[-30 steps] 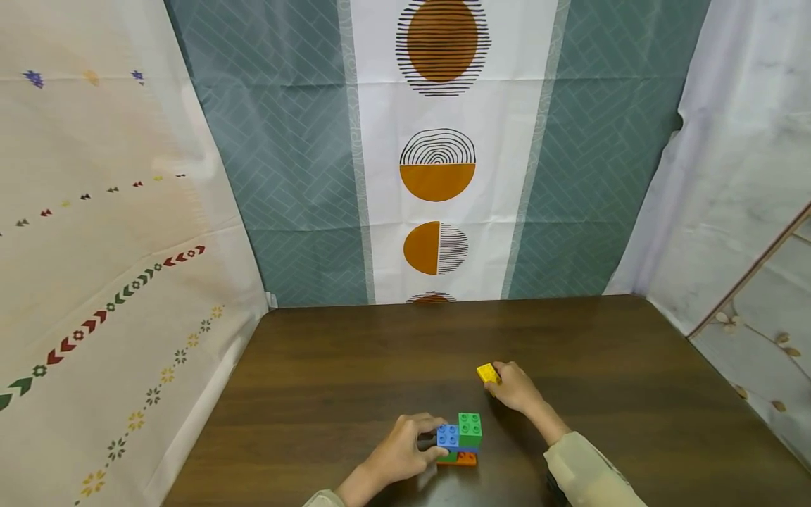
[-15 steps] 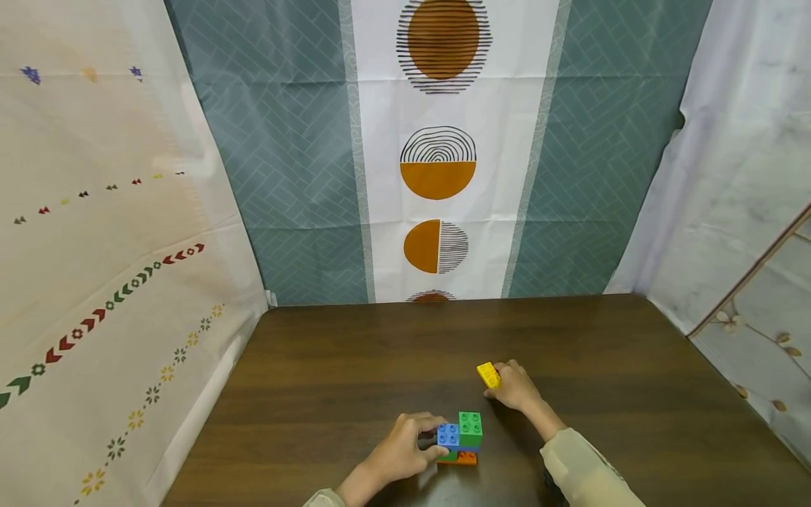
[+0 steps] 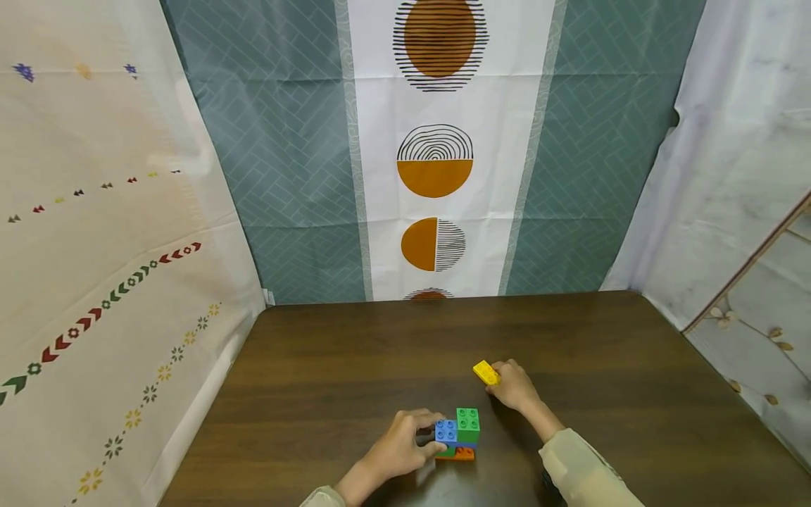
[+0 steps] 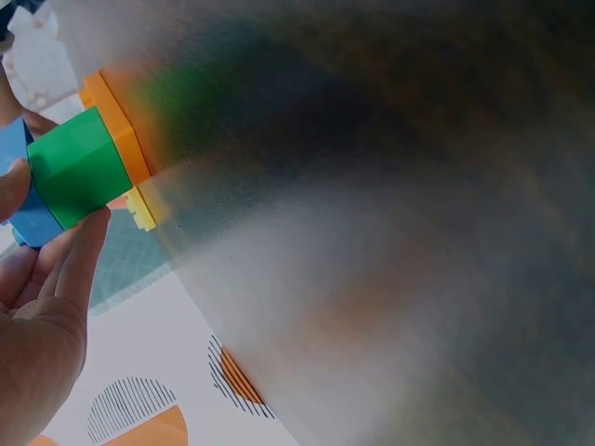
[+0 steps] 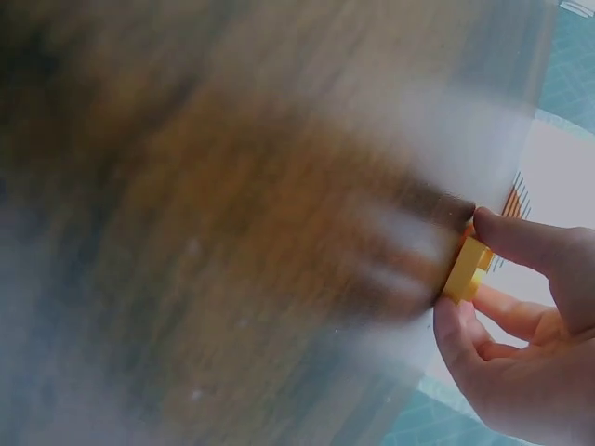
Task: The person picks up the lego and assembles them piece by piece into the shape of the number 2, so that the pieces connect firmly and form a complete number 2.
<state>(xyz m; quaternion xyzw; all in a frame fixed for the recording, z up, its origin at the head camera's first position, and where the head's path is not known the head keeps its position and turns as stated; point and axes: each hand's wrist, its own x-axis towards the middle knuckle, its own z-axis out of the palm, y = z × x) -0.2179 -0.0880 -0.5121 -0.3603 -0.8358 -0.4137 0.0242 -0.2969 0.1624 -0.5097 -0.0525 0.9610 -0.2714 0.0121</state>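
A small stack of toy bricks (image 3: 459, 433) stands near the front of the dark wooden table (image 3: 355, 366): a green brick (image 3: 468, 423) and a blue brick (image 3: 446, 430) on top, with orange and green pieces below. My left hand (image 3: 405, 443) grips the stack from its left side; in the left wrist view the fingers (image 4: 56, 269) curl round the green brick (image 4: 79, 167) and blue brick (image 4: 23, 200). My right hand (image 3: 514, 386) pinches a yellow brick (image 3: 486, 372) just beyond the stack. The right wrist view shows the yellow brick (image 5: 465, 269) between thumb and finger.
Patterned curtains (image 3: 437, 155) hang behind the table and along its left side (image 3: 114, 267). A pale cloth (image 3: 735, 176) hangs on the right. The table's back and right parts are bare wood.
The yellow brick in my right hand has tilted and shifted slightly left. My left hand and the stack stay put.
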